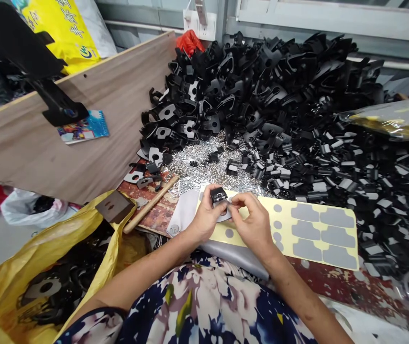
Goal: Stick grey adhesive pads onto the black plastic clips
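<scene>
My left hand [207, 216] is closed on a small black plastic clip part [219, 195], held up over the bench. Against that part, my right hand [252, 220] pinches with thumb and forefinger; what sits between those fingertips is too small to make out. Beneath both hands lies a yellow backing sheet [283, 246] with grey die-cut stickers [306, 230] and round grey dots on it. Just beyond the hands spreads a heap of small shiny metal pins and springs [204, 165].
Black plastic clip parts [261, 91] are piled high at the back and right. A wooden-handled hammer [152, 203] lies at the left. A yellow bag [42, 253] of black parts stands lower left, beside a wooden board [118, 100]. Bagged sheets [398, 117] rest at right.
</scene>
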The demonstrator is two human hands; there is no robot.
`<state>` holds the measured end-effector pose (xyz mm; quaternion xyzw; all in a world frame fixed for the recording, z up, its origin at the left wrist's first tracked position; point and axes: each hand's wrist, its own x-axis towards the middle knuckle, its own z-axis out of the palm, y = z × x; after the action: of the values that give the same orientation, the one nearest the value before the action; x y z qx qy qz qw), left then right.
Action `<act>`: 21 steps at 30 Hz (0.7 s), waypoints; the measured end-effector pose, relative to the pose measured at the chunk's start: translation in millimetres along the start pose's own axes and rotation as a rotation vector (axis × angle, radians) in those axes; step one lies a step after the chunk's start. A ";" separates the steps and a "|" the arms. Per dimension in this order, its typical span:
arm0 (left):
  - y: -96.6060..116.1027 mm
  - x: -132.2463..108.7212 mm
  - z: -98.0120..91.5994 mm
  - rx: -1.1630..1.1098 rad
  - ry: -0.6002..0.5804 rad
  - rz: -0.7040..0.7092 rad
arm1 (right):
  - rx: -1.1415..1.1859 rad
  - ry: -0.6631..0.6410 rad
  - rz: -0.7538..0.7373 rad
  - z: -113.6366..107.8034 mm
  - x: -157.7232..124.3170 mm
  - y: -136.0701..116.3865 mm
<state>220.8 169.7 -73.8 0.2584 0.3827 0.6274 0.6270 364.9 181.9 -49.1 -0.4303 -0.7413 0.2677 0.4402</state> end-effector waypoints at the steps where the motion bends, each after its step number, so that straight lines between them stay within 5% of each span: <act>1: -4.8 0.1 -0.8 0.035 0.028 0.048 | -0.068 0.008 -0.065 2.1 -2.0 -0.4; 7: -12.3 -7.2 -0.2 -0.011 0.110 0.041 | -0.540 0.074 -0.387 5.3 -12.0 -1.5; 10: -10.1 -9.5 -2.7 -0.052 0.084 -0.022 | -0.683 0.159 -0.348 -8.5 -8.6 -5.6; 12: -7.6 -9.5 -7.9 -0.036 0.065 -0.009 | -0.614 0.162 -0.242 -16.3 -3.7 -5.9; 17: 7.8 -11.0 -18.4 0.245 -0.094 0.086 | -0.039 -0.180 0.079 -5.2 -0.8 0.7; 21: 29.3 -22.7 -23.6 0.481 -0.168 0.052 | 0.102 -0.204 0.014 13.5 -6.7 -3.5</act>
<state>186.4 146.0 -60.3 0.4611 0.4606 0.5104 0.5609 353.2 174.1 -55.5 -0.3831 -0.7646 0.3504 0.3819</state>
